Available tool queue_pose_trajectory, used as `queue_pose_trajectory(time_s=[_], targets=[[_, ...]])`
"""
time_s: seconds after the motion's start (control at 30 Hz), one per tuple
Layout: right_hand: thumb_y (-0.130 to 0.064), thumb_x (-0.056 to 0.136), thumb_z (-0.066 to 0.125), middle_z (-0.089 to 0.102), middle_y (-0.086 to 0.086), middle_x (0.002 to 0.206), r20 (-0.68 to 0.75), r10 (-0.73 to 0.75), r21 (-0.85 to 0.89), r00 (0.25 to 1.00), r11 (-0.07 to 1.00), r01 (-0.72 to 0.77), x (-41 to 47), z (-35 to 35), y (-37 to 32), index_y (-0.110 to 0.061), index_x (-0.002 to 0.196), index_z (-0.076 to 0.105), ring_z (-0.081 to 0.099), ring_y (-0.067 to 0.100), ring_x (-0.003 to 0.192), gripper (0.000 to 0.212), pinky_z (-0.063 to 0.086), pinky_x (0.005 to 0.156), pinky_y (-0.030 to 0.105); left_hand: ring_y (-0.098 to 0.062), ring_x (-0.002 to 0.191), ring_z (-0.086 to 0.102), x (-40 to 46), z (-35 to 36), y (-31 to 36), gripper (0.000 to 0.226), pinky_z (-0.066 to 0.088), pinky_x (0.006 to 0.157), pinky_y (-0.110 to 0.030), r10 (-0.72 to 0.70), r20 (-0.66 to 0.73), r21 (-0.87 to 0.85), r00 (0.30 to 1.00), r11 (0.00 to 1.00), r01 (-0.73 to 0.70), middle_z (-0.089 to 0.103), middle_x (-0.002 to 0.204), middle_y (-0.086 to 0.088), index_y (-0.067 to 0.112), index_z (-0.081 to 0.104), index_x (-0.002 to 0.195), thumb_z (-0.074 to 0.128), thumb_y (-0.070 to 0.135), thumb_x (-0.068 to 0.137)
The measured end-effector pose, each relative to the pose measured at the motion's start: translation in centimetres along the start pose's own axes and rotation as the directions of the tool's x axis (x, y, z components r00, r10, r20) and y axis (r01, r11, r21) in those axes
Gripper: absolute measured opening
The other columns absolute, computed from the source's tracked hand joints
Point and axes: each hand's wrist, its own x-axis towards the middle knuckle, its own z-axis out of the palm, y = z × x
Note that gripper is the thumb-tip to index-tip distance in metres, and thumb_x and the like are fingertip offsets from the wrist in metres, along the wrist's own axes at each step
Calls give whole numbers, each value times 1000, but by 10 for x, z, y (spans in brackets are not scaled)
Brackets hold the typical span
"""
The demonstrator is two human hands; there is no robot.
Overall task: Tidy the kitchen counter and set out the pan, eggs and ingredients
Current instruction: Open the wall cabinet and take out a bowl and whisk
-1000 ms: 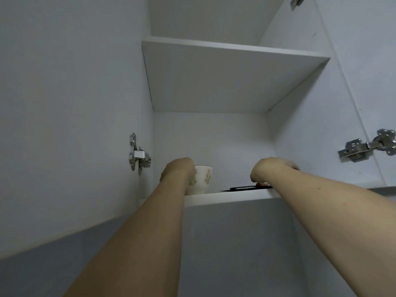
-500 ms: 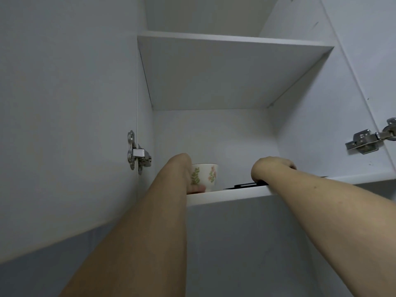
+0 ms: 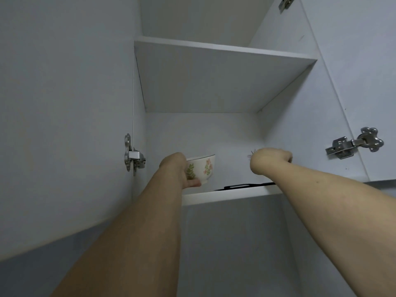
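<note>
I look up into an open white wall cabinet. A white bowl (image 3: 203,168) with green and pink flower prints sits near the front of the lower shelf (image 3: 225,196). My left hand (image 3: 182,170) grips its left side, thumb under the base. My right hand (image 3: 270,159) hovers above the shelf with its fingers turned away and hidden. A few thin wiry strands (image 3: 251,152) stick out beside it. A flat black object (image 3: 242,186) lies at the shelf's front edge below my right hand.
An upper shelf (image 3: 214,82) spans the cabinet above. Both doors stand open, with a metal hinge (image 3: 131,156) on the left and another hinge (image 3: 355,144) on the right. The cabinet's grey underside fills the lower view.
My left hand has taken hold of the bowl, and more of the bowl now shows above the shelf edge. My right hand has risen off the flat black object.
</note>
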Motion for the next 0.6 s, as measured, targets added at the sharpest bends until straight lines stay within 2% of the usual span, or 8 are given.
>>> queue_pose_trajectory(time_s=[0.03, 0.1, 0.17, 0.33, 0.53, 0.6], targets=[[-20, 89, 46, 56, 1, 124, -37, 18, 47, 999, 999, -16, -2, -4, 3, -25, 132, 50, 52, 25, 113, 43, 40, 85, 32, -51, 96, 60, -2, 1, 2, 17, 48, 34, -44, 20, 5, -2, 1000, 1000, -20, 57, 111, -24, -1, 51, 106, 45, 5, 91], [-17, 90, 46, 56, 3, 124, -100, 77, 160, 992, 985, -60, -8, -16, 10, -19, 130, 53, 52, 26, 115, 41, 39, 86, 31, -49, 96, 61, -13, 4, 6, 22, 48, 31, -41, 64, 34, -39, 997, 997, -63, 56, 112, -22, 1, 50, 113, 44, 7, 92], [-14, 91, 42, 55, 8, 127, -137, 156, 313, 978, 944, -106, -13, -24, 17, -13, 125, 57, 50, 27, 119, 37, 38, 92, 32, -46, 93, 62, -24, 7, 8, 26, 50, 32, -42, 111, 46, -63, 993, 992, -108, 57, 114, -20, 3, 51, 118, 44, 10, 93], [-26, 100, 29, 48, 13, 136, -154, 258, 573, 954, 810, -127, -53, -39, 37, -7, 133, 48, 43, 30, 126, 43, 34, 100, 36, -43, 86, 62, -70, 6, 7, 28, 53, 37, -43, 139, 79, -85, 987, 988, -133, 58, 113, -19, 5, 54, 117, 43, 12, 93], [-22, 101, 30, 42, 16, 140, -129, 299, 678, 946, 722, -136, -133, -56, 75, -2, 135, 38, 38, 32, 130, 41, 32, 103, 39, -41, 83, 66, -142, -8, -8, 28, 52, 36, -38, 155, 17, -87, 988, 984, -153, 62, 109, -17, 7, 59, 114, 42, 17, 92], [-22, 100, 31, 40, 16, 141, -88, 294, 683, 952, 713, -157, -166, -64, 90, -1, 135, 37, 37, 33, 130, 41, 32, 103, 39, -39, 79, 66, -177, -19, -19, 24, 52, 35, -39, 134, 23, -73, 991, 989, -132, 62, 104, -17, 8, 59, 106, 41, 16, 92]])
